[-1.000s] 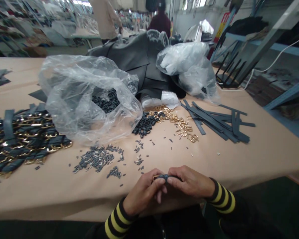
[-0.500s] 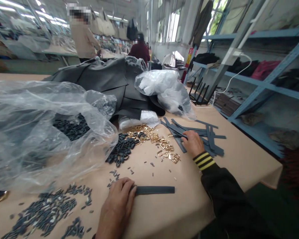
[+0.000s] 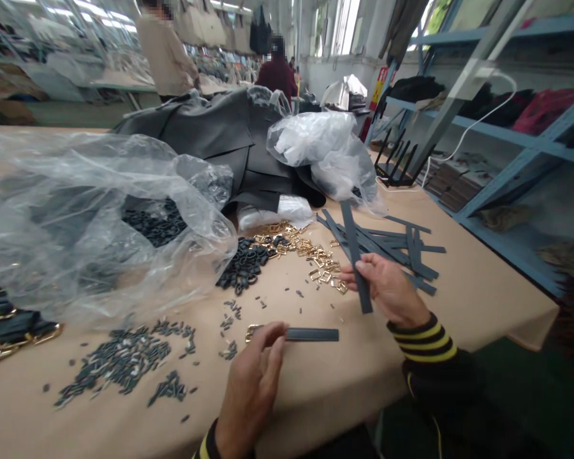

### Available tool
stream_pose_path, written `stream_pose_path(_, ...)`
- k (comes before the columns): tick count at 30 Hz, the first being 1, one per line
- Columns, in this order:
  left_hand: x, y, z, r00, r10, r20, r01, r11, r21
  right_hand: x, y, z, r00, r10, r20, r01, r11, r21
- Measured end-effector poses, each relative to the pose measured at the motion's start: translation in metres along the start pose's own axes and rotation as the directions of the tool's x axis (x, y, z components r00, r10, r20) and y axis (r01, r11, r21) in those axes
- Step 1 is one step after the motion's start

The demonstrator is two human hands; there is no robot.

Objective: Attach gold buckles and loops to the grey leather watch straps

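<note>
My right hand [image 3: 385,287] pinches a dark grey strap [image 3: 351,248] between thumb and fingers, holding it tilted above the table. Below and behind it lies a loose pile of similar straps [image 3: 414,252]. At the front of the table, my left hand [image 3: 256,370] has its curled fingers and thumb on another dark strap [image 3: 313,335], which lies flat. A gold buckle [image 3: 251,332] shows at this strap's left end; its middle is hidden under the fingers. Gold rectangular buckles [image 3: 323,264] and black loops [image 3: 243,261] are heaped beyond my hands.
Small dark pieces [image 3: 119,357] are scattered at left, near finished-looking buckled straps [image 3: 19,325]. A clear plastic bag [image 3: 191,255] covers more black loops. Dark sheets [image 3: 196,127], a white plastic bundle [image 3: 316,137] and a router [image 3: 395,169] stand behind. Two people are in the background.
My right hand has lifted one strap from the pile and brought it toward me. My left hand has shifted right along its strap, uncovering the gold buckle. The view has tilted down slightly.
</note>
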State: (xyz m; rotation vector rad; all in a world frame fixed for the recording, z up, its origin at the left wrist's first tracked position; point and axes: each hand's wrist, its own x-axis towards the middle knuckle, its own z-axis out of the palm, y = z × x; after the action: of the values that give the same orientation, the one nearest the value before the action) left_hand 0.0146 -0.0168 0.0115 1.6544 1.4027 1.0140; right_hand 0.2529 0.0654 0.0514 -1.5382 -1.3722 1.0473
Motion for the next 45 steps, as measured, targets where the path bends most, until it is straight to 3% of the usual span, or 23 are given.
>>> stream_pose_path(1,-0.003,0.009,0.005,0.982,-0.137,0.13,0.158,0.974,-0.164,-0.015,-0.003,0.014,0.99,0.042,0.133,-0.078,0.957,0.28)
stream_pose_path(2,-0.005,0.017,0.009,0.935,-0.229,0.27,0.309,0.9,-0.307,-0.029,-0.006,0.027,0.972,0.074,0.221,-0.17,0.873,0.457)
stream_pose_path(3,-0.007,0.024,0.014,0.88,-0.266,0.393,0.427,0.805,-0.411,-0.04,-0.007,0.04,0.958,0.101,0.267,-0.243,0.78,0.577)
stream_pose_path(5,-0.011,0.031,0.021,0.805,-0.282,0.523,0.568,0.623,-0.538,-0.058,-0.006,0.06,0.944,0.154,0.29,-0.319,0.644,0.695)
stream_pose_path(7,-0.014,0.031,0.024,0.787,-0.3,0.539,0.611,0.502,-0.612,-0.068,-0.003,0.072,0.942,0.186,0.278,-0.333,0.59,0.735)
stream_pose_path(10,-0.017,0.027,0.022,0.809,-0.361,0.464,0.586,0.429,-0.688,-0.077,0.004,0.074,0.947,0.172,0.273,-0.32,0.613,0.723)
stream_pose_path(13,-0.018,0.021,0.017,0.833,-0.404,0.378,0.54,0.447,-0.713,-0.086,0.009,0.063,0.921,0.151,0.358,-0.329,0.795,0.51)
stream_pose_path(16,-0.019,0.017,0.01,0.839,-0.43,0.334,0.526,0.485,-0.699,-0.096,0.006,0.045,0.913,0.144,0.383,-0.173,0.984,0.044)
stream_pose_path(19,-0.021,0.012,0.003,0.837,-0.432,0.334,0.535,0.527,-0.66,-0.104,-0.009,0.035,0.968,-0.054,0.247,0.126,0.95,-0.284)
stream_pose_path(21,-0.022,0.009,-0.001,0.827,-0.417,0.376,0.559,0.549,-0.621,-0.106,-0.017,0.037,0.942,-0.256,0.216,0.32,0.876,-0.36)
stream_pose_path(23,-0.023,0.006,-0.004,0.815,-0.399,0.421,0.58,0.561,-0.591,-0.104,-0.019,0.046,0.894,-0.327,0.306,0.428,0.828,-0.363)
stream_pose_path(25,-0.023,0.003,-0.005,0.813,-0.391,0.431,0.582,0.569,-0.582,-0.101,-0.012,0.057,0.863,-0.199,0.464,0.358,0.889,-0.285)
stream_pose_path(28,-0.024,0.0,-0.005,0.821,-0.406,0.401,0.571,0.567,-0.594,-0.098,0.003,0.072,0.788,0.076,0.611,-0.02,0.995,-0.098)
stream_pose_path(30,-0.025,-0.002,-0.004,0.82,-0.423,0.385,0.57,0.553,-0.607,-0.098,0.011,0.078,0.757,0.167,0.632,-0.222,0.975,0.008)
stream_pose_path(32,-0.025,-0.003,-0.004,0.815,-0.441,0.375,0.575,0.539,-0.616,-0.097,0.014,0.08,0.742,0.205,0.638,-0.313,0.948,0.06)
stream_pose_path(40,-0.022,0.003,-0.005,0.835,-0.434,0.338,0.54,0.529,-0.654,-0.095,0.016,0.082,0.729,0.188,0.658,-0.36,0.923,0.134)
stream_pose_path(45,-0.024,0.004,-0.01,0.871,-0.351,0.345,0.489,0.534,-0.69,-0.094,0.017,0.082,0.73,0.074,0.679,-0.262,0.948,0.178)
